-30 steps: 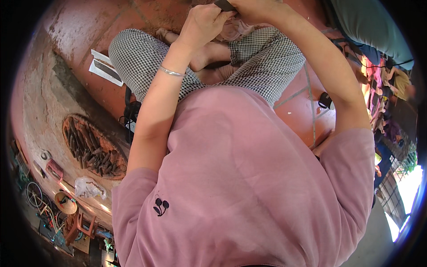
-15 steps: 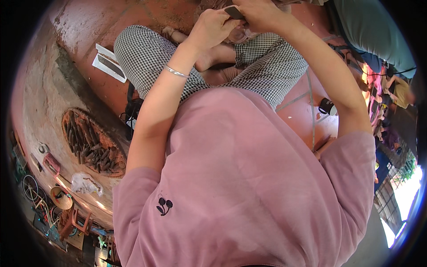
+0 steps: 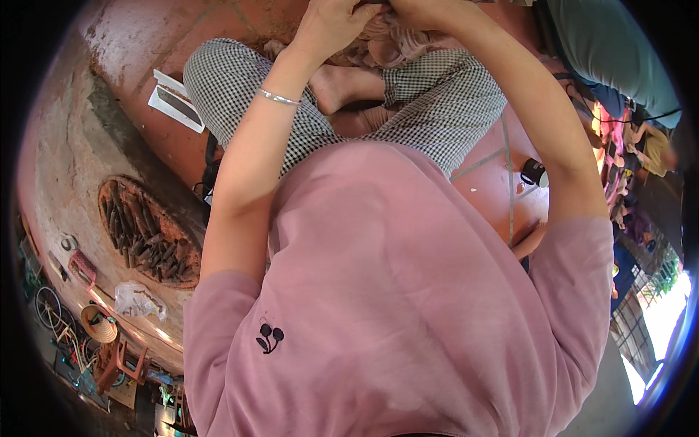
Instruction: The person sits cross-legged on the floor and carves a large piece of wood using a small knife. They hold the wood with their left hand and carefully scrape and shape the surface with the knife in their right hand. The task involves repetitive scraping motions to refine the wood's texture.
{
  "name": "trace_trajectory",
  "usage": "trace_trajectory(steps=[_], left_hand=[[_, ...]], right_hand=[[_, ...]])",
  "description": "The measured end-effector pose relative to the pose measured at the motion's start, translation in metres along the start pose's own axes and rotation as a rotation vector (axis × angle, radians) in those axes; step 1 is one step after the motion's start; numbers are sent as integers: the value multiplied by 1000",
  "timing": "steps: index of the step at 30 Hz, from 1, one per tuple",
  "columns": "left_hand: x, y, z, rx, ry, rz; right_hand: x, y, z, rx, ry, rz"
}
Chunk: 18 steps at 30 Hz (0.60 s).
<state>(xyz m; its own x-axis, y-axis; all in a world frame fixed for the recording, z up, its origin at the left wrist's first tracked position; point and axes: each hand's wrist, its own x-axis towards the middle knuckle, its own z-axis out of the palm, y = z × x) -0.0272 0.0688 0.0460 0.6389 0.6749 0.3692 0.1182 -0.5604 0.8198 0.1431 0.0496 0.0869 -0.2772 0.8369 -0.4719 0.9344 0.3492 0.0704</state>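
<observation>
At the top edge of the view, my left hand (image 3: 331, 25) and my right hand (image 3: 422, 11) meet, both partly cut off. A sliver of a dark flat piece (image 3: 381, 2) shows between them. My left thumb reaches toward it, with the fingers closed; the fingers of my right hand are bent around its side and mostly out of view. Just below the hands lies a crumpled, pinkish-brown thin material (image 3: 389, 45), beyond my crossed legs in checked trousers (image 3: 451, 98).
A white open box (image 3: 175, 105) with a dark strip lies left of my knee. Farther left, a round tray (image 3: 156, 233) holds several dark brown sticks, near a clear plastic bag (image 3: 140, 300). A black-and-white cup-like object (image 3: 535, 173) stands right. Another person's grey-green clothed leg (image 3: 611, 54) is at upper right.
Both hands have moved up and away from me, partly out of view. The dark flat piece, plain before, is almost hidden. More of the crumpled material shows.
</observation>
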Motion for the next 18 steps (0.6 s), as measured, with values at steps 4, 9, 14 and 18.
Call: trace_trajectory(steps=[4,9,14,18], left_hand=[[-7,1,1,-152,-41,-12],[-8,-17,10,-96,35,-62],[-8,-8,7,-215,-3,-159],[-2,-12,12,-195,58,-141]], right_hand=[[-9,-10,-12,-49,50,-44],[9,0,-8,59,-1,63],[4,-2,2,139,-11,14],[12,4,3,140,-40,125]])
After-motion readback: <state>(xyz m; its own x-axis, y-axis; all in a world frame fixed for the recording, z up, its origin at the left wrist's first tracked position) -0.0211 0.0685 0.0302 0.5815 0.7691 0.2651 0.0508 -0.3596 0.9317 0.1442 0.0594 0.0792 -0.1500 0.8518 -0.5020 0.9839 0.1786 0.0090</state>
